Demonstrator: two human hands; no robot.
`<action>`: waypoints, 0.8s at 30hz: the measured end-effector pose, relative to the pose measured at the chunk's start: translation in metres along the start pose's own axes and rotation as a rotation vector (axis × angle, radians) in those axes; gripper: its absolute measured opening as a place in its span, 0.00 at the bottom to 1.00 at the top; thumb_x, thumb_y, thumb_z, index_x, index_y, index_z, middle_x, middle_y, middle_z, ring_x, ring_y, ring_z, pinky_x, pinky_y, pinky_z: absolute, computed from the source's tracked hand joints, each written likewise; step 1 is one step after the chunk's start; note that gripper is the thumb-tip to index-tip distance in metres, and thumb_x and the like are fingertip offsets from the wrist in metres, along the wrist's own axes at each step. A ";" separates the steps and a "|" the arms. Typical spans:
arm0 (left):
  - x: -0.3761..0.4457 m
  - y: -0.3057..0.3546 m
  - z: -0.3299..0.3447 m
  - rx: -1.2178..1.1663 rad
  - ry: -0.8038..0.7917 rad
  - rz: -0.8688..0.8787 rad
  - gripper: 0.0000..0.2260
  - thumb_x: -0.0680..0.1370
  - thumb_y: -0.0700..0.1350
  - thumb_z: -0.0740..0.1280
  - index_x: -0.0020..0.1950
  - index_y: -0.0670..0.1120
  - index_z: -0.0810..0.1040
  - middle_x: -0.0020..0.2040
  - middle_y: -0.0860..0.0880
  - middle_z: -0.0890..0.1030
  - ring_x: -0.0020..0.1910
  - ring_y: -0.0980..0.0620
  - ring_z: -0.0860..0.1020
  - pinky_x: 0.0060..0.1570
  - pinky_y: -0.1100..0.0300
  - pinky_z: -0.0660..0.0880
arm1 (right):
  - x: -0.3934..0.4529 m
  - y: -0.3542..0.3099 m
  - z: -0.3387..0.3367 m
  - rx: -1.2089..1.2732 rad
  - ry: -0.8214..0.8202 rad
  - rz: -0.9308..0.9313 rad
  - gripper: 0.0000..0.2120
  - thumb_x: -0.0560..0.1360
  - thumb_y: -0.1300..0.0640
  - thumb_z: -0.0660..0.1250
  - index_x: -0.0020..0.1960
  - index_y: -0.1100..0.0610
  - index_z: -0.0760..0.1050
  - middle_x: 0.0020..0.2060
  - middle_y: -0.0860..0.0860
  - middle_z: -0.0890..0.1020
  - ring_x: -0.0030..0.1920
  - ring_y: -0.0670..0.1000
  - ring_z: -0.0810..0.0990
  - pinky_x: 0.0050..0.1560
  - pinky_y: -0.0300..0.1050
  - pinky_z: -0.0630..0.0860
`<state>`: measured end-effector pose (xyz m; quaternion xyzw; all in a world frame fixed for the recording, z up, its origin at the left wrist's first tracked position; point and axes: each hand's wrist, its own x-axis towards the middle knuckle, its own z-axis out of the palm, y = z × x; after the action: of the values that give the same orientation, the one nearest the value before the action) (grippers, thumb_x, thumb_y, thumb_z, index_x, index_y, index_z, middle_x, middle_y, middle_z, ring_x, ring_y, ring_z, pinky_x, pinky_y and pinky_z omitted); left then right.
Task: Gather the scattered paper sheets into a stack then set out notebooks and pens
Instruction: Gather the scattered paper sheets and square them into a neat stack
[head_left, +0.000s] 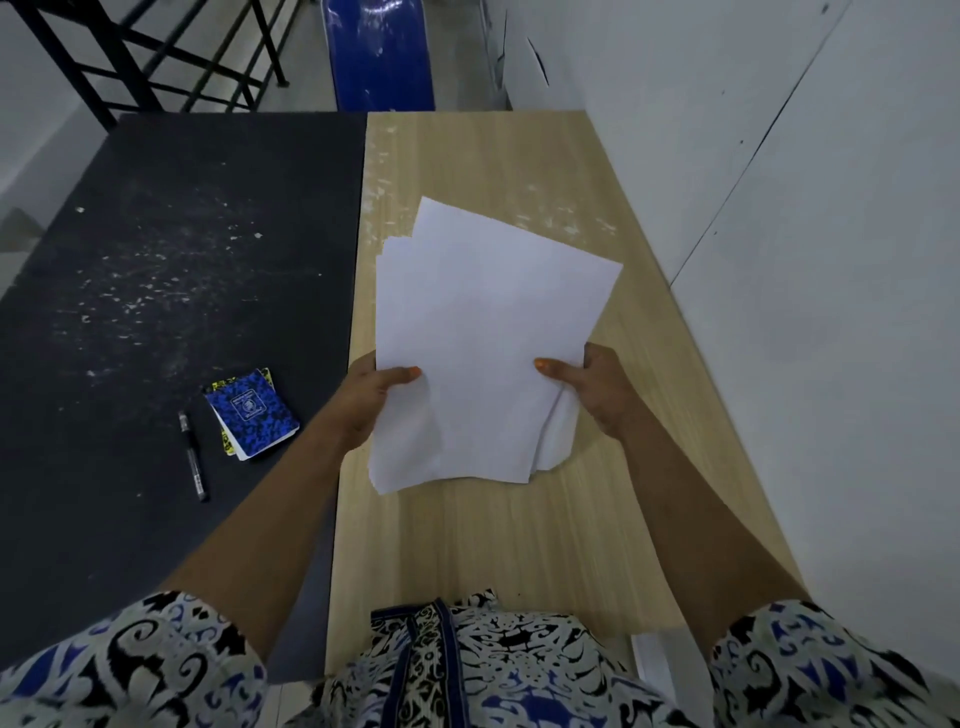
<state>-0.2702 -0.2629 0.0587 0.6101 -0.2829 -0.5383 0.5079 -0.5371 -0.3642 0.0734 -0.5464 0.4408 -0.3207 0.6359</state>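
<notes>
A loose bundle of white paper sheets (488, 332) is held above the light wooden table (519, 545), its edges not aligned. My left hand (363, 400) grips its lower left edge, thumb on top. My right hand (597, 389) grips the lower right edge, thumb on top as well. On the dark table (130, 286) to the left lie small notebooks in a pile, a blue patterned one (252, 413) on top of a yellow one. A black pen (193, 457) lies just left of them.
A white wall (805, 260) runs along the right side of the wooden table. A blue chair (379, 52) stands behind the far edge and a black metal frame (156, 57) at the back left.
</notes>
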 end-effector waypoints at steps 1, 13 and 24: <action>0.001 0.004 0.000 -0.002 0.045 0.020 0.10 0.76 0.38 0.69 0.55 0.48 0.80 0.52 0.49 0.84 0.53 0.45 0.81 0.53 0.51 0.77 | 0.000 -0.004 0.003 -0.006 0.004 -0.022 0.14 0.71 0.60 0.74 0.56 0.55 0.79 0.52 0.47 0.84 0.54 0.48 0.83 0.56 0.44 0.78; -0.007 0.021 0.006 0.019 0.189 0.163 0.09 0.75 0.35 0.65 0.48 0.48 0.79 0.45 0.49 0.81 0.44 0.48 0.79 0.43 0.55 0.75 | -0.008 -0.024 0.024 0.037 -0.004 -0.110 0.16 0.68 0.67 0.75 0.53 0.54 0.80 0.50 0.48 0.84 0.50 0.45 0.83 0.48 0.38 0.79; -0.019 0.010 0.002 -0.028 0.223 0.176 0.09 0.71 0.38 0.70 0.50 0.47 0.80 0.46 0.50 0.82 0.46 0.48 0.80 0.42 0.57 0.76 | -0.016 -0.010 0.033 0.121 0.061 -0.103 0.14 0.70 0.64 0.74 0.55 0.59 0.80 0.52 0.53 0.85 0.52 0.53 0.84 0.51 0.48 0.80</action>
<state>-0.2749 -0.2497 0.0754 0.6318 -0.2694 -0.4246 0.5899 -0.5127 -0.3384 0.0875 -0.5189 0.4110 -0.3953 0.6368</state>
